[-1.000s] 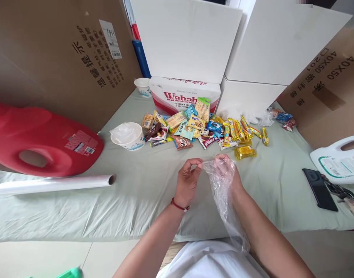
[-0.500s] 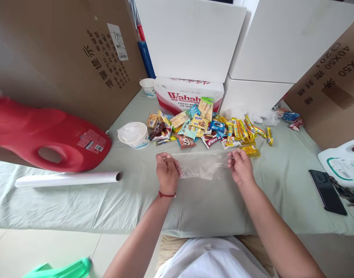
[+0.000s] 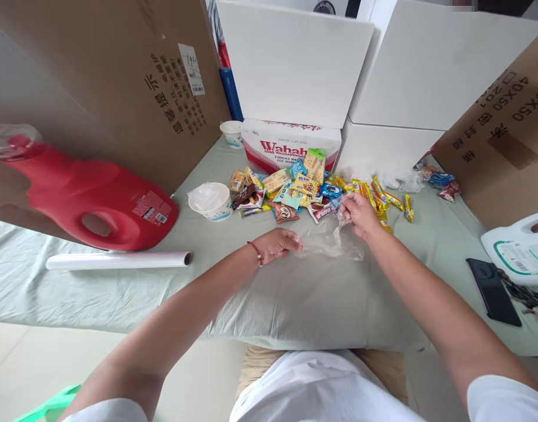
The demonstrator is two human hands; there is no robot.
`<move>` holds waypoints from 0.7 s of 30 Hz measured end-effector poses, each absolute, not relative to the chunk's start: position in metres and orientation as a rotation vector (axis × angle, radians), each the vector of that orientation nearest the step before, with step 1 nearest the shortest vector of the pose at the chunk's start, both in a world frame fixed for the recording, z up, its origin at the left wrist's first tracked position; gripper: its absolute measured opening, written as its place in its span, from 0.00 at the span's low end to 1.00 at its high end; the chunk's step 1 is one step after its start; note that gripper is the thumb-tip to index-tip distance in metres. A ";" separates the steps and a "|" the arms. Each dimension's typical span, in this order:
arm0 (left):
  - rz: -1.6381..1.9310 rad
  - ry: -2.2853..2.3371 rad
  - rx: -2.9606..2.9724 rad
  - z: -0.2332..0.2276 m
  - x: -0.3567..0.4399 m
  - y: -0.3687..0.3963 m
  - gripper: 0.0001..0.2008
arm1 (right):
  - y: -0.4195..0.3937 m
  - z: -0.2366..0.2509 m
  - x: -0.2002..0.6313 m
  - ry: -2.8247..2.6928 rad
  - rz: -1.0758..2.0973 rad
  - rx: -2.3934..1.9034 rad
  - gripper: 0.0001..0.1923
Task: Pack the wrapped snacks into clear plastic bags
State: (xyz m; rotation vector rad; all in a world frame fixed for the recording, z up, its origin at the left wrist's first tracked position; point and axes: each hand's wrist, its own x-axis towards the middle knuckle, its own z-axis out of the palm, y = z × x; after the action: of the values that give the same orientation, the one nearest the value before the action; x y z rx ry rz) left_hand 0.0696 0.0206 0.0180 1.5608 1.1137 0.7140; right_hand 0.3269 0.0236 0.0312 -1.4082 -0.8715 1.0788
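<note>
Detergent jug (image 3: 88,199), red, lay on its side at the far left of the pale green sheet (image 3: 295,299); just in front of it lay a white roll (image 3: 119,260) of film, and further in, a paper cup (image 3: 210,201) lined with plastic. Near the middle, the left hand (image 3: 278,243) rested knuckles up on the sheet, a red cord at the wrist; its fingers were curled together and pinched one edge of a clear plastic bag (image 3: 330,241). The bag lay crumpled on the sheet between both hands, just in front of a heap of wrapped snacks (image 3: 313,190). The right hand (image 3: 359,214) gripped the bag's opposite edge, fingers closed on the film, right beside the yellow packets. Behind the heap stood a red-and-white carton (image 3: 290,146) and white boxes (image 3: 295,64); at the far right lay a black phone (image 3: 493,290) and a white jug (image 3: 519,249). Opening such thin film probably goes best with the two layers rubbed apart at the mouth, each hand holding one layer only; a hard pull could tear it.
</note>
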 end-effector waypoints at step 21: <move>0.822 1.051 2.255 -0.018 0.019 -0.143 0.14 | -0.178 0.016 0.374 -2.006 0.992 -1.514 0.13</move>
State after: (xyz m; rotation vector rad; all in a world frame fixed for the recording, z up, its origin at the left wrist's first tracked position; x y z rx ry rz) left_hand 0.0187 -0.1426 -0.0179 2.2547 1.0513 0.8220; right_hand 0.3735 -0.1784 0.0163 -1.5144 -2.0063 0.9921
